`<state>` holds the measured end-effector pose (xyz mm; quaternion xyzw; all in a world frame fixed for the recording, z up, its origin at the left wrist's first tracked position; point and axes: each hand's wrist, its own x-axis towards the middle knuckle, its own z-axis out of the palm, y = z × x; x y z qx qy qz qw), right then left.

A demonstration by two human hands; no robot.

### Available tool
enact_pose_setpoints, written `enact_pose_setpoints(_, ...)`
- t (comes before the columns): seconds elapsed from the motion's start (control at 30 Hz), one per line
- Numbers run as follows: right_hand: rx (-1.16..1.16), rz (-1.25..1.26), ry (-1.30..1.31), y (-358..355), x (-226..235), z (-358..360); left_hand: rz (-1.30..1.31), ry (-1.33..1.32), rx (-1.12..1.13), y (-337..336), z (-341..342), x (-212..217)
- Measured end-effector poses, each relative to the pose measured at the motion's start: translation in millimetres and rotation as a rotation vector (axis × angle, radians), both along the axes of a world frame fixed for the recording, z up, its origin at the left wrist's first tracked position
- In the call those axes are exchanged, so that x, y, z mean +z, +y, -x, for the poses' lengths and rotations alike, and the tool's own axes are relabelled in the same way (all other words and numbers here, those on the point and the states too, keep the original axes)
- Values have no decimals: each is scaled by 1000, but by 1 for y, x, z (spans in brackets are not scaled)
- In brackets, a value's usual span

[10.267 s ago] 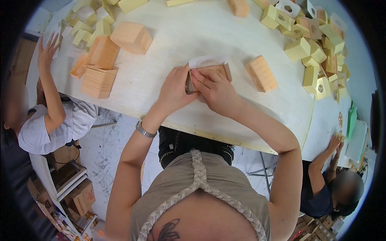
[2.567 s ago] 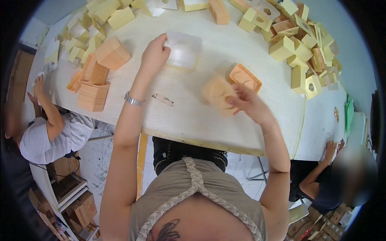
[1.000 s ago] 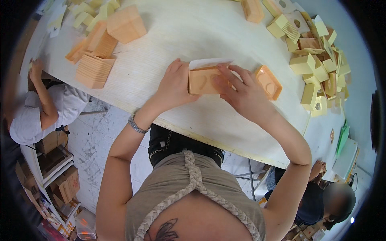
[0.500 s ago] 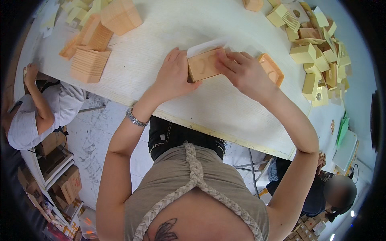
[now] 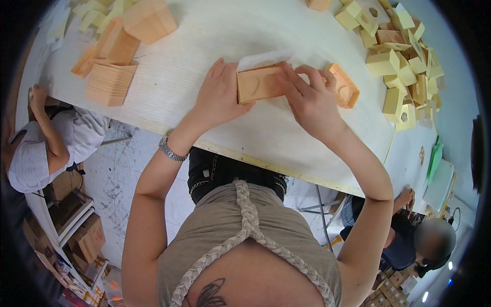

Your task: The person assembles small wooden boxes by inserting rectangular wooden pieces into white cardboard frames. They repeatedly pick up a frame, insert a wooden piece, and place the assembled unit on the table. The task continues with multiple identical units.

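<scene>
In the middle of the table, a small tan rectangular box (image 5: 260,86) is tilted toward me. A shallow curved mark shows on its inner face, and a white flap or sheet (image 5: 263,59) stands up along its far edge. My left hand (image 5: 217,91) grips the box's left end, thumb along the near side. My right hand (image 5: 313,97) has its fingers bent and pressed at the right end; the fingertips partly hide that corner. Just beyond the right hand lies an orange wood-grain tray-like piece (image 5: 347,91) with a rounded recess.
Wood-grain boxes (image 5: 111,84) stand at the left, with pale yellow ones (image 5: 94,18) behind. A heap of yellow boxes (image 5: 386,64) covers the far right. The table's front edge (image 5: 276,169) runs before my waist. Other people sit at left and lower right.
My right hand has turned slightly, its fingers shifting at the box's right end. The box has levelled a little in my left hand. The person at lower right has moved.
</scene>
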<state>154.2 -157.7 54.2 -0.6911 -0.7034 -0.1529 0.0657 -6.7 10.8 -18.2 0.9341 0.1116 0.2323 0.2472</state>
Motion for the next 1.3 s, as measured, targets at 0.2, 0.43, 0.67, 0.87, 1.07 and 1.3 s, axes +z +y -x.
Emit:
enact_pose_setpoints(0.2,-89,157,402,13,11,1,-27,1,-25,0,3,-8)
enact_pose_setpoints(0.43,-237,409,902,14,33,-13,-25,-23,-65,4,5,-7)
enact_pose_setpoints(0.67,-124,22,18,14,2,10,4,3,-31,2,1,-3)
enact_pose_setpoints(0.87,-237,-89,28,7,-10,15,-90,-30,-44,1,0,-9)
enact_pose_setpoints(1.07,-468,109,756,16,6,11,-56,-42,-61,2,3,-11)
enact_pose_setpoints(1.3,-307,0,-84,12,-16,35,-36,-35,-26,1,0,-10)
